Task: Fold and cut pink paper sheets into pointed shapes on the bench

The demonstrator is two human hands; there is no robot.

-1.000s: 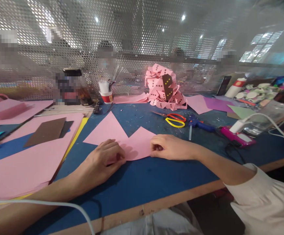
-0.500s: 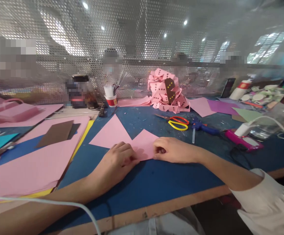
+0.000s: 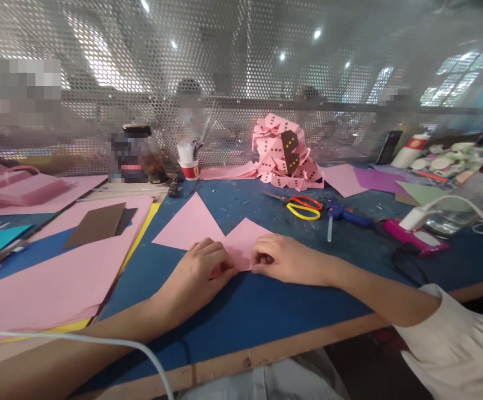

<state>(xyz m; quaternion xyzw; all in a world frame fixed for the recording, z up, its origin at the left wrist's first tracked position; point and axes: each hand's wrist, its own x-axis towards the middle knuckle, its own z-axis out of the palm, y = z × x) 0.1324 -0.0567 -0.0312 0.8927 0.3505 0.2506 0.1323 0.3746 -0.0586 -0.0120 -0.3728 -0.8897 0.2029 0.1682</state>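
A piece of pink paper (image 3: 242,241) lies on the blue table mat (image 3: 262,316), its far corner pointing away from me. With fingers curled, my left hand (image 3: 206,261) pinches its near edge on the left. Opposite it, my right hand (image 3: 285,256) grips the same near edge, thumb below and fingers bent over the paper. The two hands are a short gap apart and cover both sides of the sheet. Beside my left hand, touching or partly under the held piece, is another pointed pink paper (image 3: 191,222).
Scissors (image 3: 303,208) and a blue glue gun (image 3: 343,214) lie beyond my right hand. A pink paper model with dots (image 3: 272,150) stands at the back. Large pink sheets (image 3: 58,294) spread at left. A white cable (image 3: 112,343) crosses my left forearm.
My right hand has slid left along the paper's near edge, closer to my left hand. My left hand stays nearly where it was.
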